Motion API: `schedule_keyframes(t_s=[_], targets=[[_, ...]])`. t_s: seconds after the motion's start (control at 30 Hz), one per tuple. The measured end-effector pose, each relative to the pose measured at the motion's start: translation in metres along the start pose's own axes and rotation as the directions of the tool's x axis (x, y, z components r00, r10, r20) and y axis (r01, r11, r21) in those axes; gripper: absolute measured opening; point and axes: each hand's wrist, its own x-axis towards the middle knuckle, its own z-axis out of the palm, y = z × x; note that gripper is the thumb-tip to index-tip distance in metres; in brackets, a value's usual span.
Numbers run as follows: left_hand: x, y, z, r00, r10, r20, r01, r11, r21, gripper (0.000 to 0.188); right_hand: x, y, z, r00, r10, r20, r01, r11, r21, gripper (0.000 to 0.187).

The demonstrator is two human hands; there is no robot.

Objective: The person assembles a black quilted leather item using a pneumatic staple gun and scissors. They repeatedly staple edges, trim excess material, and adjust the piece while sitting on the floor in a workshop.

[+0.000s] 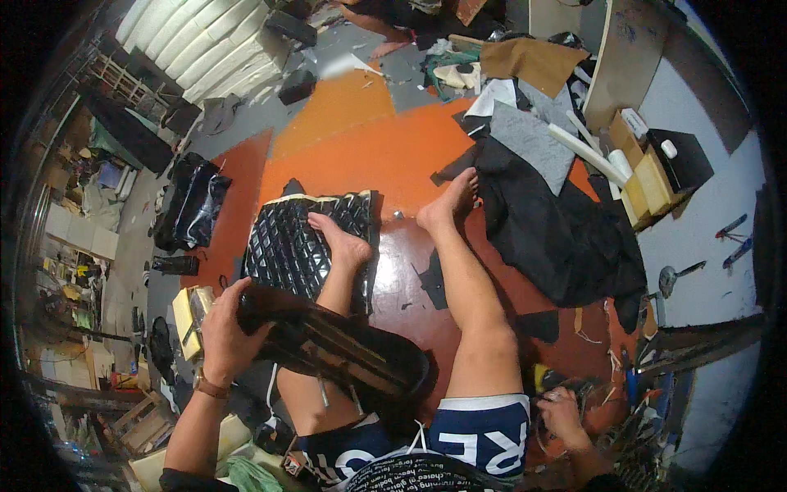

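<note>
My left hand (227,336) is wrapped round one end of a long dark motorcycle seat (344,336), held tilted over my lap. Its hollow underside partly shows, and thin metal studs stick out from its lower edge. Out by my right thigh, my right hand (562,416) reaches down with its fingers curled. Close to it lies a yellow-and-black object (545,379), partly hidden and too unclear to name; whether the fingers grip anything does not show. Under my left foot is a black quilted seat cover (283,238) with a pale edge, spread on the floor.
A large black cloth (549,230) and grey sheet scraps (533,139) are heaped at the right. Yellow foam blocks (652,184) stand against the wall there. Shiny black folded material (193,201) lies at the left. At the far side, another person's foot (392,45) shows near white ribbed padding (197,41).
</note>
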Motion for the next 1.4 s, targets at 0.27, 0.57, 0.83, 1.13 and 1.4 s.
schedule_keyframes(t_s=[0.27,0.57,0.83,1.13,1.4], targets=[[0.004,0.006,-0.001,0.999,0.042,-0.014,-0.041,0.998,0.044,0.086,-0.007,-0.068,-0.052,0.881,-0.469,0.058,0.461,0.826,-0.324,0.034],[0.009,0.016,0.001,0.999,0.035,-0.014,-0.034,0.999,0.039,0.084,0.012,-0.066,-0.212,0.233,-0.961,0.152,0.84,0.119,-0.53,0.027],[0.012,0.019,0.004,0.997,0.074,-0.036,-0.073,0.997,0.023,0.075,0.013,-0.169,-0.344,0.328,-0.819,-0.471,0.89,0.435,-0.136,0.038],[0.019,0.003,0.012,0.982,0.156,-0.106,-0.154,0.988,0.027,0.063,-0.136,-0.329,-0.222,0.252,-0.944,0.212,-0.318,0.126,0.94,0.044],[0.042,-0.035,0.041,0.994,0.075,-0.073,-0.075,0.997,0.001,0.061,-0.252,-0.403,-0.103,0.439,-0.898,-0.029,0.04,-0.012,0.999,0.009]])
